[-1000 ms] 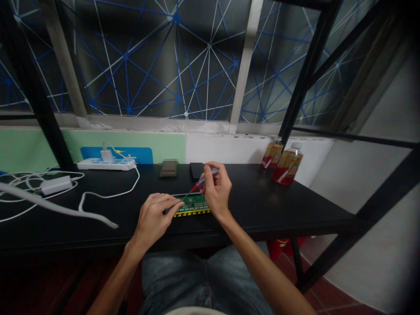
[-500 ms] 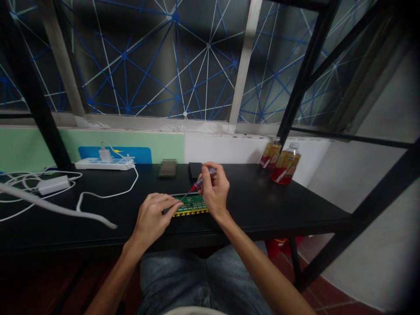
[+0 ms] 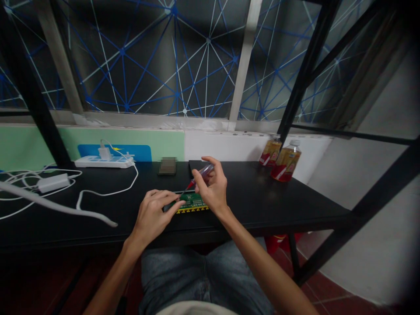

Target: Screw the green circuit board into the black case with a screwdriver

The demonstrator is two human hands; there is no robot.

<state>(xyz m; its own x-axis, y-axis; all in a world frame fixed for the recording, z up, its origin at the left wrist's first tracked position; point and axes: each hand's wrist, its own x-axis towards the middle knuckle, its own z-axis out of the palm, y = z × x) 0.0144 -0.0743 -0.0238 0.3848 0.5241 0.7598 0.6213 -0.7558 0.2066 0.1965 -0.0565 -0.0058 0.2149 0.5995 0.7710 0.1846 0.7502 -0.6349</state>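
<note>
A green circuit board point(image 3: 193, 203) with a yellow front edge lies on the black desk point(image 3: 262, 197) in front of me. My left hand point(image 3: 154, 215) rests on the board's left end, fingers stretched out and pressing it down. My right hand point(image 3: 211, 186) is closed around a small screwdriver point(image 3: 198, 176) with a clear, red-tipped handle; its thin shaft slants down to the left, with the tip at the board near my left fingertips.
A white power strip point(image 3: 104, 162) with a plugged charger and white cables point(image 3: 82, 201) lie at the left. A small dark box point(image 3: 167, 166) and a black pad sit behind the board. Two bottles point(image 3: 284, 162) of amber drink stand at the back right beside a black frame post point(image 3: 305, 74).
The right hand has lifted slightly and turned the screwdriver between its fingers. The left hand stays on the board. The view has shifted a little.
</note>
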